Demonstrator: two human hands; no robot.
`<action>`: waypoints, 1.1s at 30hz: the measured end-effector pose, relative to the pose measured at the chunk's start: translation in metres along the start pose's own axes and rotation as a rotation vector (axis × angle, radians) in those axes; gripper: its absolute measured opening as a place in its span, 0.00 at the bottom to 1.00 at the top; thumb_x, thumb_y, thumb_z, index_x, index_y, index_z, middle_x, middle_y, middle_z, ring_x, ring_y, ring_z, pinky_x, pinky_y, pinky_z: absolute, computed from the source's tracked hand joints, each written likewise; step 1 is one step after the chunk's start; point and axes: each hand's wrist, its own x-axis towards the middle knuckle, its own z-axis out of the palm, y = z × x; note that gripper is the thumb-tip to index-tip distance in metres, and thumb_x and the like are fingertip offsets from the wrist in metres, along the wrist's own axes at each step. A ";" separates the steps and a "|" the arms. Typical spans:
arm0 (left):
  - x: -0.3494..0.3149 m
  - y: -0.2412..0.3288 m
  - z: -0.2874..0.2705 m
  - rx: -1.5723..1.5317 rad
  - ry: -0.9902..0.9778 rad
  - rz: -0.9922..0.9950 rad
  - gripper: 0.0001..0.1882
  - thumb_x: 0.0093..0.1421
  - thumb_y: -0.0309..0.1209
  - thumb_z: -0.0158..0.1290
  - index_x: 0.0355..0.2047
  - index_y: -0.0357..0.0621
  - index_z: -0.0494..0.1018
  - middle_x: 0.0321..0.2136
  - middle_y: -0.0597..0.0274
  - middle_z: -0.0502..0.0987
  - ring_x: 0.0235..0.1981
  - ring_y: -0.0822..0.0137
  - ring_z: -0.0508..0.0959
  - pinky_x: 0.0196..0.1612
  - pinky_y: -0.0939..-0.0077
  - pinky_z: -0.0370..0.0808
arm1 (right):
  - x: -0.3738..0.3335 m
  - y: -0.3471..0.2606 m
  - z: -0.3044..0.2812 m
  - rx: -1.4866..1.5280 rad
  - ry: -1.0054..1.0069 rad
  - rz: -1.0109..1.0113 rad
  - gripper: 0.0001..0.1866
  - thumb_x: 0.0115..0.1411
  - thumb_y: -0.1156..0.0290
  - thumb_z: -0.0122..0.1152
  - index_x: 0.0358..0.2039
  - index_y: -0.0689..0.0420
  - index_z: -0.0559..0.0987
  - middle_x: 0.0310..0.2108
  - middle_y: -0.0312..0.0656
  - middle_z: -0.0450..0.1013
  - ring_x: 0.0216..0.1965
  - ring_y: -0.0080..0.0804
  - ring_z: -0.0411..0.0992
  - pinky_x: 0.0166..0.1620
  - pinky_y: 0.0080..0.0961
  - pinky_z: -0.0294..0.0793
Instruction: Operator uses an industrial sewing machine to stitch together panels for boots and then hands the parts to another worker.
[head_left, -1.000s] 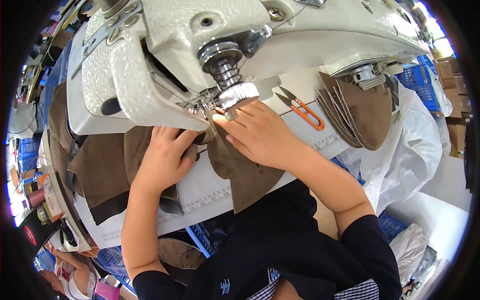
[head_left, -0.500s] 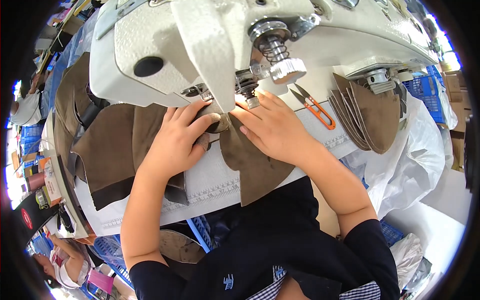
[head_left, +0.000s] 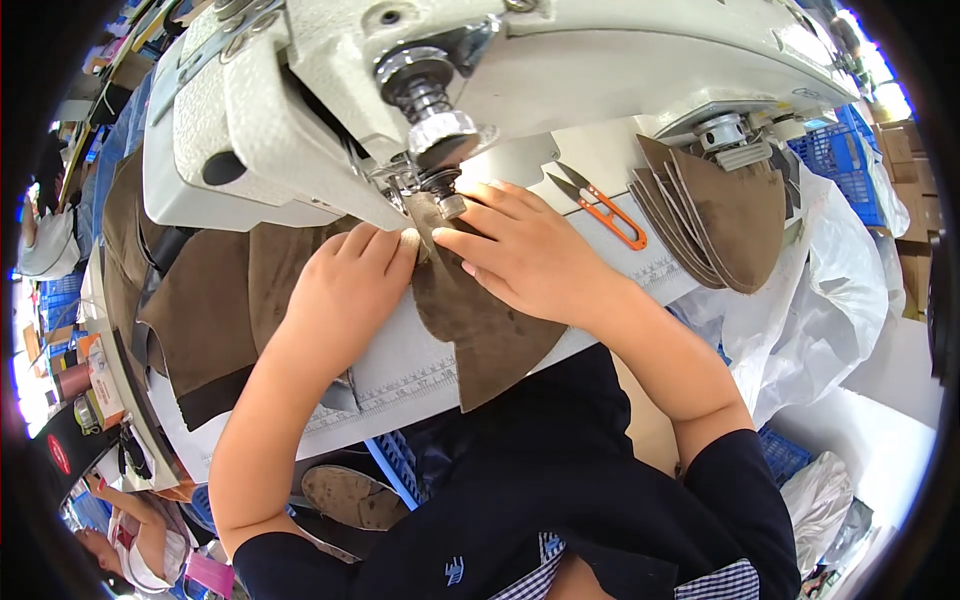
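A brown suede-like leather piece (head_left: pixel 490 335) lies under the needle area of a white sewing machine (head_left: pixel 620 85), its pointed lower end hanging past the bed's front edge. My left hand (head_left: pixel 345 290) is closed on the leather's left edge, its fingers drawn together and a tan cover on one fingertip. The left thumb is hidden. On the right side of the same piece, my right hand (head_left: pixel 535 250) lies flat with fingers apart, fingertips close to the presser area. The needle itself is hidden behind the machine's parts. Orange-handled thread snips (head_left: pixel 612 217) lie right of my right hand.
A fanned stack of brown leather pieces (head_left: pixel 735 220) stands at the bed's right end. Larger brown pieces (head_left: pixel 205 310) drape over the left side. A ruler strip (head_left: pixel 400 390) runs along the front edge. Clear plastic sheeting (head_left: pixel 825 290) hangs at right; another person (head_left: pixel 140 530) sits at lower left.
My left fingers, spread with the thumb showing, have come together at the leather's edge. My right hand keeps its place on the leather. The whole view has shifted slightly, the machine head appearing further left.
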 end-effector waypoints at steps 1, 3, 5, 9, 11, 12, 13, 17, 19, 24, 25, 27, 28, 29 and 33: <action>0.003 0.002 0.003 0.006 0.033 -0.007 0.20 0.46 0.21 0.54 0.43 0.41 0.73 0.42 0.58 0.73 0.44 0.58 0.75 0.42 0.66 0.75 | -0.001 0.001 -0.001 -0.004 -0.003 -0.010 0.19 0.53 0.69 0.60 0.47 0.53 0.74 0.51 0.42 0.67 0.54 0.43 0.64 0.60 0.41 0.61; 0.005 -0.001 0.000 -0.221 0.041 -0.122 0.20 0.46 0.19 0.52 0.42 0.40 0.74 0.39 0.57 0.74 0.42 0.58 0.76 0.42 0.67 0.75 | -0.002 0.002 -0.002 -0.005 -0.002 -0.020 0.19 0.53 0.69 0.61 0.47 0.53 0.74 0.51 0.42 0.67 0.54 0.43 0.64 0.60 0.41 0.61; 0.001 -0.011 0.006 -0.698 0.081 -0.406 0.20 0.45 0.13 0.49 0.40 0.38 0.77 0.33 0.55 0.74 0.34 0.56 0.76 0.40 0.69 0.73 | -0.002 0.002 -0.004 0.027 0.004 -0.043 0.18 0.53 0.69 0.61 0.46 0.52 0.76 0.51 0.42 0.67 0.54 0.43 0.64 0.60 0.41 0.62; 0.000 -0.010 0.005 -0.528 0.133 -0.200 0.18 0.45 0.14 0.51 0.37 0.40 0.79 0.33 0.59 0.75 0.37 0.57 0.75 0.40 0.69 0.73 | -0.003 0.004 -0.001 0.055 0.022 -0.052 0.18 0.54 0.70 0.60 0.47 0.50 0.75 0.50 0.45 0.67 0.56 0.45 0.63 0.59 0.43 0.63; 0.000 -0.004 0.005 -0.470 0.151 -0.169 0.17 0.45 0.14 0.52 0.36 0.40 0.79 0.33 0.59 0.75 0.37 0.58 0.75 0.40 0.69 0.74 | -0.003 0.003 0.000 0.048 0.018 -0.037 0.18 0.54 0.70 0.60 0.47 0.50 0.75 0.52 0.46 0.67 0.57 0.46 0.62 0.59 0.43 0.63; 0.001 -0.001 0.006 -0.411 0.171 -0.138 0.17 0.45 0.15 0.53 0.36 0.41 0.80 0.33 0.60 0.75 0.38 0.58 0.75 0.40 0.68 0.74 | -0.004 0.003 0.001 0.046 0.021 -0.036 0.18 0.54 0.70 0.60 0.47 0.50 0.75 0.52 0.46 0.67 0.57 0.46 0.62 0.59 0.43 0.63; 0.002 0.000 0.006 -0.403 0.182 -0.133 0.15 0.44 0.16 0.55 0.34 0.42 0.80 0.33 0.61 0.75 0.37 0.58 0.75 0.40 0.66 0.75 | -0.005 0.003 0.001 0.037 0.019 -0.030 0.18 0.55 0.70 0.59 0.48 0.50 0.75 0.52 0.46 0.67 0.57 0.46 0.62 0.59 0.43 0.63; 0.000 -0.002 0.012 -0.360 0.194 -0.122 0.16 0.43 0.17 0.54 0.34 0.43 0.80 0.33 0.61 0.75 0.38 0.58 0.75 0.40 0.66 0.75 | -0.004 0.001 0.003 0.015 0.026 -0.030 0.19 0.55 0.70 0.59 0.49 0.49 0.75 0.51 0.45 0.67 0.57 0.46 0.62 0.60 0.44 0.62; 0.000 -0.002 0.011 -0.344 0.203 -0.082 0.17 0.42 0.17 0.54 0.35 0.44 0.80 0.33 0.61 0.75 0.37 0.58 0.75 0.39 0.65 0.75 | -0.004 0.001 0.004 0.007 0.021 -0.028 0.20 0.55 0.70 0.59 0.49 0.49 0.75 0.50 0.45 0.67 0.56 0.46 0.63 0.60 0.44 0.62; 0.001 -0.004 0.008 -0.315 0.217 -0.043 0.17 0.43 0.18 0.53 0.35 0.44 0.79 0.33 0.61 0.74 0.37 0.57 0.75 0.38 0.63 0.74 | -0.002 -0.001 0.005 -0.023 0.026 -0.038 0.21 0.54 0.71 0.59 0.51 0.49 0.75 0.48 0.44 0.67 0.55 0.46 0.64 0.60 0.43 0.62; 0.001 -0.005 0.009 -0.307 0.224 -0.033 0.17 0.43 0.18 0.53 0.35 0.44 0.79 0.33 0.61 0.74 0.37 0.57 0.75 0.38 0.63 0.74 | -0.002 -0.001 0.006 -0.030 0.027 -0.033 0.21 0.54 0.71 0.59 0.51 0.49 0.74 0.48 0.43 0.68 0.55 0.46 0.64 0.60 0.43 0.62; 0.001 -0.006 0.009 -0.295 0.217 -0.035 0.16 0.44 0.19 0.53 0.35 0.44 0.79 0.33 0.62 0.74 0.37 0.58 0.75 0.38 0.63 0.73 | 0.000 -0.001 0.007 -0.039 0.025 -0.028 0.22 0.54 0.71 0.59 0.51 0.49 0.74 0.47 0.43 0.68 0.55 0.45 0.64 0.60 0.42 0.62; 0.002 -0.007 0.008 -0.281 0.208 -0.035 0.15 0.45 0.20 0.53 0.35 0.44 0.79 0.33 0.62 0.74 0.38 0.58 0.75 0.38 0.64 0.73 | 0.001 -0.001 0.008 -0.034 0.033 -0.032 0.22 0.54 0.71 0.59 0.51 0.49 0.74 0.47 0.42 0.68 0.55 0.45 0.64 0.60 0.42 0.62; 0.003 -0.008 0.008 -0.282 0.209 -0.036 0.15 0.45 0.20 0.53 0.35 0.44 0.79 0.33 0.62 0.74 0.38 0.58 0.75 0.38 0.64 0.73 | 0.002 0.000 0.009 -0.028 0.041 -0.036 0.22 0.54 0.72 0.59 0.51 0.49 0.74 0.47 0.42 0.68 0.54 0.44 0.64 0.60 0.42 0.62; 0.004 -0.009 0.007 -0.222 0.201 -0.052 0.15 0.46 0.21 0.53 0.35 0.45 0.79 0.33 0.64 0.74 0.38 0.59 0.75 0.38 0.65 0.72 | 0.007 -0.002 0.012 -0.039 0.047 -0.022 0.19 0.53 0.71 0.58 0.47 0.49 0.76 0.52 0.43 0.68 0.56 0.44 0.64 0.61 0.42 0.61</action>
